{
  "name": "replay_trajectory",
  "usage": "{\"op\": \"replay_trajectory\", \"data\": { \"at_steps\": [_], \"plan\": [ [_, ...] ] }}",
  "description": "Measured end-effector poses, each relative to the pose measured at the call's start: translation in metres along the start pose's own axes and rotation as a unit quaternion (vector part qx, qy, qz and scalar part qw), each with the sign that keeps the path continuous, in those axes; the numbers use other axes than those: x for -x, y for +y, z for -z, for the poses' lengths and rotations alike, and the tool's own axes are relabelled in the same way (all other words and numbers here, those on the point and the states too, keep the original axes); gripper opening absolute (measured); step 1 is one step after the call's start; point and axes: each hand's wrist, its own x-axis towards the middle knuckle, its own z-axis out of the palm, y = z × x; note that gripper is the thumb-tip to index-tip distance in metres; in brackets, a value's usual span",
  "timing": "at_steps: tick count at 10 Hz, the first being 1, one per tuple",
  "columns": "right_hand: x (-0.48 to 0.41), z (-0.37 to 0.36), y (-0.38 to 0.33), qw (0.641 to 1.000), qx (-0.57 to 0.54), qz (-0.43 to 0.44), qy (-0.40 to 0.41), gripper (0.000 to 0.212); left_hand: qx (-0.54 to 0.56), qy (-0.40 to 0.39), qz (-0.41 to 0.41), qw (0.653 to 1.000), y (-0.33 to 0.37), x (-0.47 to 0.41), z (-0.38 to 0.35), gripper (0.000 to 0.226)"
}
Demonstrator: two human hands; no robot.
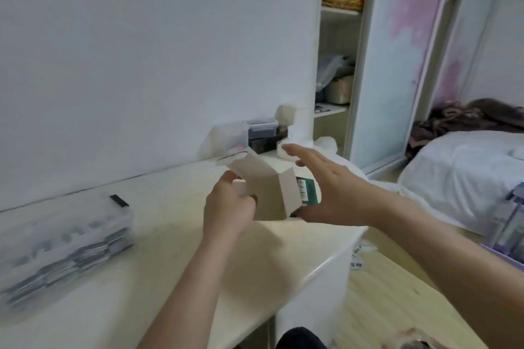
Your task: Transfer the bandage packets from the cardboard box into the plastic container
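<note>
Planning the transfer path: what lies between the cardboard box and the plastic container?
Head view: only bare desk between plastic container and cardboard box, which the left hand grips.

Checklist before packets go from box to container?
1. Box secured: the left hand grips its left side, above the desk. Ok.
2. Box open: top flap stands up. Ok.
3. Right hand free to reach in: fingers straight, beside the box. Ok.
4. Packets left in the box: inside hidden. Cannot tell.
5. Container in place: on the desk, to the left. Ok.
6. Container lid off: too blurred. Cannot tell.
</note>
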Motion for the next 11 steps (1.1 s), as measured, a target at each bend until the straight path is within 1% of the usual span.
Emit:
{"op": "replay_trajectory", "data": {
  "at_steps": [1, 2, 3, 4, 5, 6, 7, 8, 9, 10, 11],
  "plan": [
    [0.033, 0.013, 0.0, 0.992, 0.024, -0.048, -0.11, 0.112, -0.009, -0.031, -0.029, 0.999, 0.018, 0.017, -0.026, 0.039],
    [0.077, 0.022, 0.019, 0.993, -0.001, -0.12, -0.013, 0.099, 0.001, -0.117, -0.061, 0.991, 0.04, 0.042, -0.073, 0.047],
    [0.118, 0.038, 0.054, 0.975, -0.023, -0.218, 0.03, 0.083, 0.126, -0.212, -0.031, 0.969, 0.059, 0.07, -0.114, 0.046],
    [0.161, 0.05, 0.102, 0.943, -0.153, -0.296, -0.003, 0.079, 0.177, -0.337, 0.008, 0.925, 0.061, 0.092, -0.153, 0.052],
    [0.22, 0.05, 0.157, 0.865, -0.34, -0.37, -0.019, 0.06, 0.148, -0.428, 0.02, 0.891, 0.053, 0.121, -0.217, 0.072],
    [0.269, 0.023, 0.213, 0.811, -0.412, -0.415, -0.009, 0.065, 0.135, -0.452, 0.056, 0.88, 0.031, 0.146, -0.28, 0.073],
    [0.304, -0.019, 0.257, 0.774, -0.421, -0.474, -0.012, 0.062, 0.142, -0.442, 0.124, 0.877, -0.001, 0.171, -0.329, 0.076],
    [0.326, -0.059, 0.29, 0.758, -0.409, -0.508, -0.007, 0.059, 0.112, -0.439, 0.174, 0.875, -0.031, 0.191, -0.368, 0.082],
    [0.334, -0.087, 0.302, 0.766, -0.363, -0.531, -0.004, 0.072, 0.069, -0.442, 0.193, 0.873, -0.047, 0.202, -0.385, 0.086],
    [0.343, -0.12, 0.318, 0.743, -0.344, -0.574, -0.012, 0.093, -0.02, -0.426, 0.174, 0.888, -0.06, 0.208, -0.412, 0.084],
    [0.354, -0.133, 0.324, 0.737, -0.264, -0.621, -0.021, 0.081, -0.048, -0.381, 0.163, 0.909, -0.06, 0.21, -0.417, 0.064]
  ]
}}
